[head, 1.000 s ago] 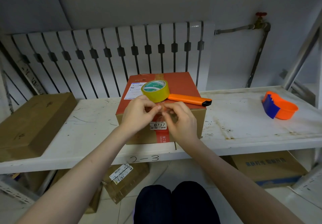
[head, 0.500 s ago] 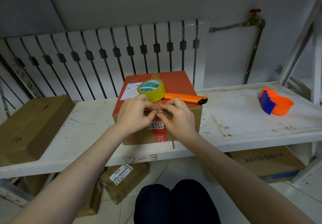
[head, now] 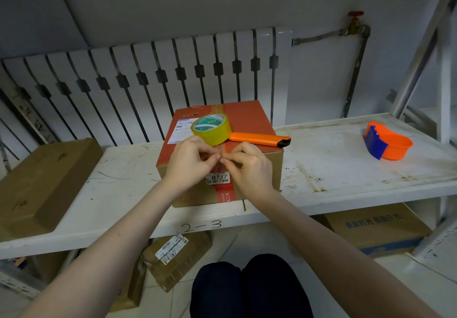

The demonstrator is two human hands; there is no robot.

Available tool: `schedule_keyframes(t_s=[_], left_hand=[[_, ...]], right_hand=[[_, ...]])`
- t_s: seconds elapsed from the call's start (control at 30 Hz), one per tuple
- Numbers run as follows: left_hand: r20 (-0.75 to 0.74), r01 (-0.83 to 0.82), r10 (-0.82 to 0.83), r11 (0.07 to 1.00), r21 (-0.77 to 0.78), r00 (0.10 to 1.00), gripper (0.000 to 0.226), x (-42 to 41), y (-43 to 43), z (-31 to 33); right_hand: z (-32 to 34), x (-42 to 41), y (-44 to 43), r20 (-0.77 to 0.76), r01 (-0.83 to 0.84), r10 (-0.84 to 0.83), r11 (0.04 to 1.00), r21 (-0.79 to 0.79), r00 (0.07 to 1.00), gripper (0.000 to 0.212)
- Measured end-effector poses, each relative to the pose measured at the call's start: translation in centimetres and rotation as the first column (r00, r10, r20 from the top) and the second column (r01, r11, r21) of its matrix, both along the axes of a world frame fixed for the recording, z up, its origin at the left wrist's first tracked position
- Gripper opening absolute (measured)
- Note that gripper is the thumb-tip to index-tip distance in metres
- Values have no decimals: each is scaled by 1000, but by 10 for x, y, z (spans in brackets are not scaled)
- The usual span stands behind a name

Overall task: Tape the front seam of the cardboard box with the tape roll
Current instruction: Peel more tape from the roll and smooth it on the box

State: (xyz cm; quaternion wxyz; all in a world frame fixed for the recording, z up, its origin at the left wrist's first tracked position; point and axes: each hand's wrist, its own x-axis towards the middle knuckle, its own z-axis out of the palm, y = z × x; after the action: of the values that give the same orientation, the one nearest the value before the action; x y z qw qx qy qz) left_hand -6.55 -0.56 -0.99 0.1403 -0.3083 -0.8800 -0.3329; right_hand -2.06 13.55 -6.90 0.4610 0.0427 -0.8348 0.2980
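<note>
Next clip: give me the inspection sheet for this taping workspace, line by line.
Surface: white shelf, scuffed and stained, marked 2-3.
Job's things: cardboard box with red top; tape roll resting on it.
Clutter: orange utility knife on the box; orange tape dispenser; flat brown box.
Grippers: left hand and right hand pinch clear tape at the box's front top edge.
Cables: nothing seen.
Surroundings: radiator, pipe valve, boxes below.

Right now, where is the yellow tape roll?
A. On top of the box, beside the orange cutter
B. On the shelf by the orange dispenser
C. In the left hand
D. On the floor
A: the tape roll rests on the box top, next to the orange cutter.
</note>
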Motion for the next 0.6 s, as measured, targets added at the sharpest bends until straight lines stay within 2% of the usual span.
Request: schedule_keyframes(t_s=[0.1,0.17,0.3,0.4,0.47,0.53,0.6], left_hand=[[252,-60,0,972,228,968,11,3,3,-1],[350,-86,-45,933,351,936,13,7,4,-2],[379,-115,-88,869,481,921,21,11,6,-2],[301,-87,-81,859,504,950,35,11,7,-3],[182,-23,-59,907,420,981,44,8,4,-4],[-21,43,-41,990,137,999,44,3,1,-3],[-233,46,-78,989,-140,969,36,0,1,0]], right_hand=[[1,0,0,-33,-6,6,1000,-5,999,12],[2,0,-1,-47,-7,7,1000,-2,999,10],[5,-1,-3,-71,-2,2,1000,-8,997,8],[7,-2,-5,-84,4,-5,1000,-12,996,7],[7,-2,-4,-87,4,-5,1000,-7,996,7],[5,-2,-2,-83,-2,2,1000,5,997,7],[3,-2,-2,-79,-5,6,1000,15,997,6]])
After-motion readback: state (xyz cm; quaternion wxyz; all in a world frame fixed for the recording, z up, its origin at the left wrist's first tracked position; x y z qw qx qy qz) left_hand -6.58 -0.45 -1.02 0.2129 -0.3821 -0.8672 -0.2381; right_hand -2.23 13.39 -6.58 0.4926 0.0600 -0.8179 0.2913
